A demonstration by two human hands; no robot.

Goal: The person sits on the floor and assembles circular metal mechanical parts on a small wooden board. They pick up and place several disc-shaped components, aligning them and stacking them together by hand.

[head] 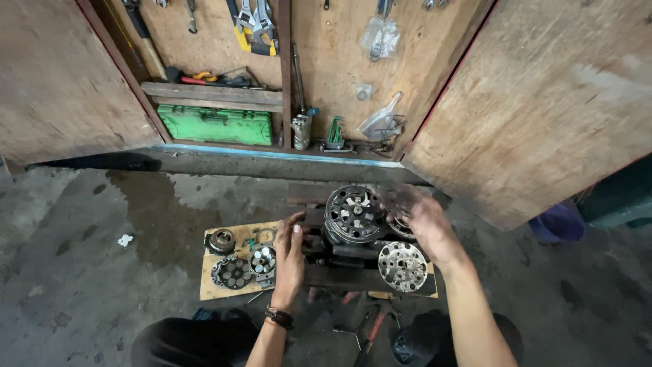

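Head view: knees and pliers (372, 331) nearest me | left hand (290, 253) presses flat, grip open, steadying the compressor body (353, 224) on a wood block (319, 277) | right hand (422, 221) blurred at its rim, grip unclear | removed plates (244, 266) sit on cardboard (216, 285), off the floor.

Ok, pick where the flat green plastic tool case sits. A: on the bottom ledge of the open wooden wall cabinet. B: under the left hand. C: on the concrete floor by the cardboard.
A: the flat green plastic tool case lies on the bottom ledge inside the open wooden wall cabinet, beneath the hanging wrenches.
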